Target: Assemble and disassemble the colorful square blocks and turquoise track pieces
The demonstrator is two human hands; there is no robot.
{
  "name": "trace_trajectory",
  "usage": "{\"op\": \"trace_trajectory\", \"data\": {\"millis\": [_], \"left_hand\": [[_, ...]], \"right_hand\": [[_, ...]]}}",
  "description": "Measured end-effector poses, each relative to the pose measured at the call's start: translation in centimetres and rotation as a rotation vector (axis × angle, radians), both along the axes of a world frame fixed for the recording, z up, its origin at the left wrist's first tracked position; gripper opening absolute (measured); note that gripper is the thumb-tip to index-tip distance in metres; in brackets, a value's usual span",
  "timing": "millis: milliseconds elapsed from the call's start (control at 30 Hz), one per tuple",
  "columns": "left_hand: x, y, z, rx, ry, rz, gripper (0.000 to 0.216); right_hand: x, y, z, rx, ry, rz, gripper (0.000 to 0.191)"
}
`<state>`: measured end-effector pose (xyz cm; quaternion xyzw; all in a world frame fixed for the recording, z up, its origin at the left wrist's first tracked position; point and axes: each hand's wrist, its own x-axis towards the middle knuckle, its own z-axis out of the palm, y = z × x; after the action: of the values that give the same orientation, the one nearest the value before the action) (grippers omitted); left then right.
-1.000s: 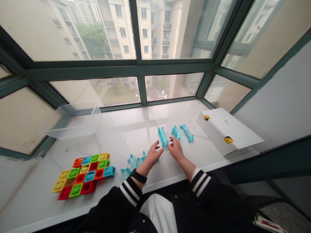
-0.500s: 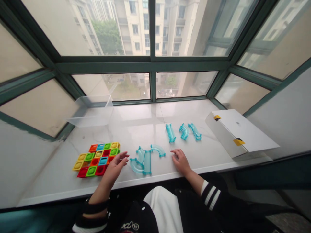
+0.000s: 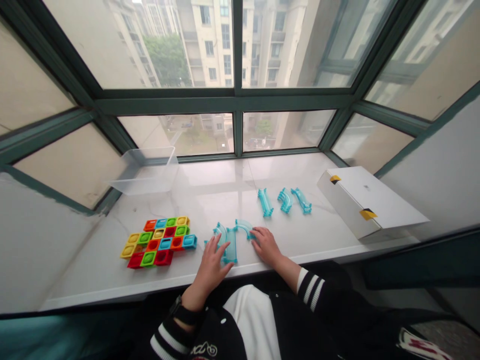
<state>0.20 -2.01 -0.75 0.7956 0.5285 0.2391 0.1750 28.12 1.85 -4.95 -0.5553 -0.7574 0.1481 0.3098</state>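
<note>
Several translucent blue toy track pieces lie close together near the counter's front edge. My left hand is over the left part of this group, fingers spread, and hides much of a curved piece beneath it. A straight track piece shows beside its fingertips. At the group's right, my right hand has its thumb and fingertips at the end of an arched curved track piece. To the left lies a joined sheet of red, yellow, green and blue toy blocks, apart from both hands.
Farther back lie a straight blue track, a short curved one and a sloped one. A clear plastic bin stands back left. A white box with yellow-black tabs is at right. Windows border the counter.
My left hand has moved right, from the block sheet to above the blue tracks. My right hand has moved left and reached the end of the curved track piece.
</note>
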Motion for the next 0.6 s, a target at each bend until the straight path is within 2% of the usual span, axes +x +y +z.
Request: {"op": "trace_trajectory", "data": {"millis": [67,200,600], "left_hand": [[0.6,-0.1,-0.7,0.027,0.098,-0.015,0.064],[0.8,-0.2,-1.3,0.024,0.18,-0.016,0.056],[0.9,-0.3,-1.2,0.029,0.136,-0.003,0.054]], "right_hand": [[0.1,-0.1,-0.2,0.005,0.012,0.0,0.042],[0.4,-0.2,-0.2,0.021,0.059,0.012,0.038],[0.5,-0.4,0.8,-0.009,0.117,0.017,0.021]]}}
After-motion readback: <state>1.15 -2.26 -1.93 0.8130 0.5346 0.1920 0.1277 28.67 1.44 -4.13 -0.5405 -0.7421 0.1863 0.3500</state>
